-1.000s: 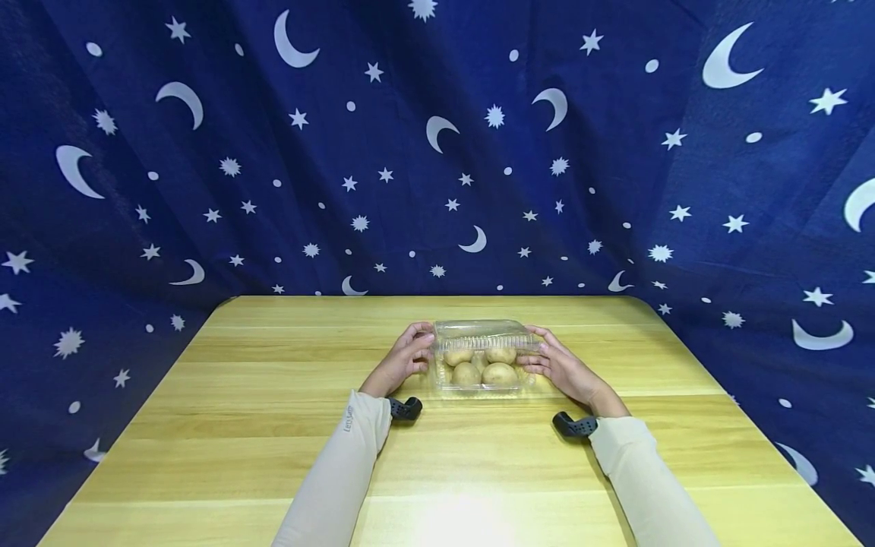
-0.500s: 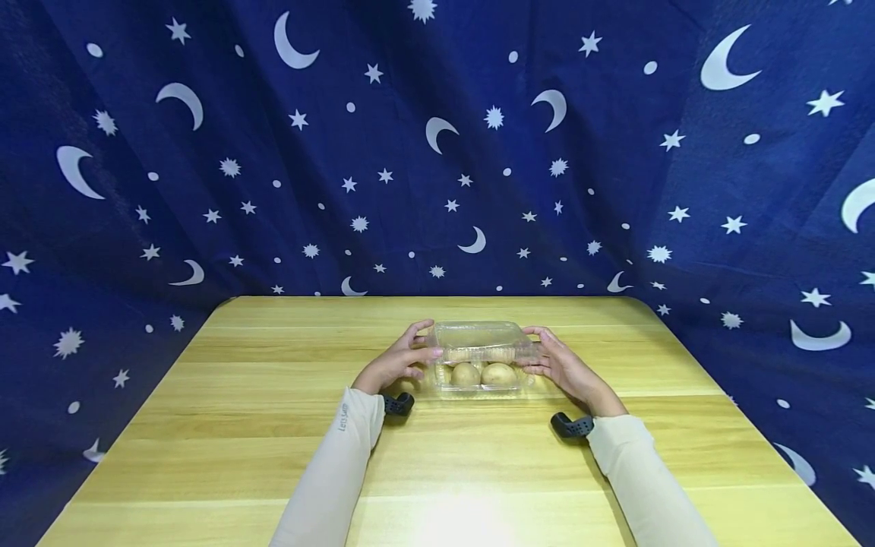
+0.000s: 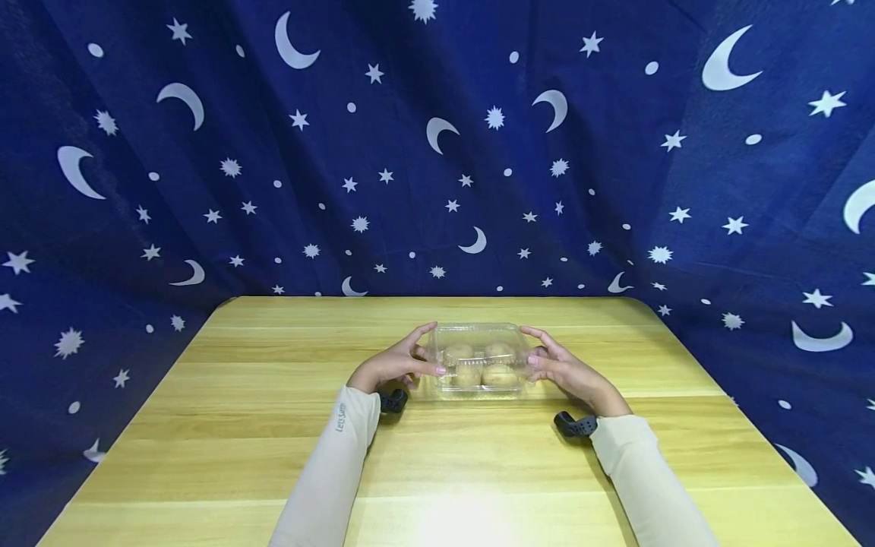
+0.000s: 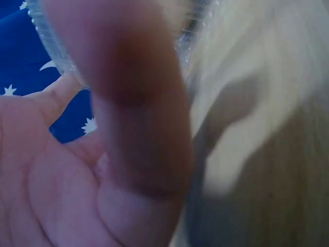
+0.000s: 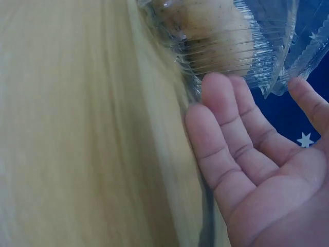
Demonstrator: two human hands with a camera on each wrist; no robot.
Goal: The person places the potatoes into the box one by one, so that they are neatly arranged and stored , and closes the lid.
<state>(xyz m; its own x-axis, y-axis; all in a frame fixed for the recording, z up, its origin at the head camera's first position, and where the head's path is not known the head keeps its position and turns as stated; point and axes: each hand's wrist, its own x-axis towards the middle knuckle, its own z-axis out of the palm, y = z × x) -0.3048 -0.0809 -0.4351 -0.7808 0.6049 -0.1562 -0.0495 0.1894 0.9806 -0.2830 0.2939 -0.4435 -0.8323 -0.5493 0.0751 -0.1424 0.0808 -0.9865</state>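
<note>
A clear plastic clamshell box (image 3: 478, 334) sits on the table with several potatoes (image 3: 500, 375) inside, its ribbed lid lying low over them. On its left side, my left hand (image 3: 393, 363) spans the lid, index finger at the back corner and thumb on the front corner. At the opposite side, my right hand (image 3: 569, 374) has its index finger at the back corner and its thumb by the front edge. The right wrist view shows several extended fingers (image 5: 221, 98) against the box's side. In the left wrist view, a blurred finger or thumb (image 4: 139, 103) covers most of the box.
The light wooden table (image 3: 273, 456) stretches out on all sides of the box. Behind it hangs a blue curtain (image 3: 410, 190) with white moons and stars. A black strap-on device (image 3: 576, 425) sits at each wrist, beside the pale sleeves.
The lid has come down from a raised tilt to lie over the potatoes. My left thumb has slid forward to the lid's front corner, and my right thumb has moved down beside the front edge.
</note>
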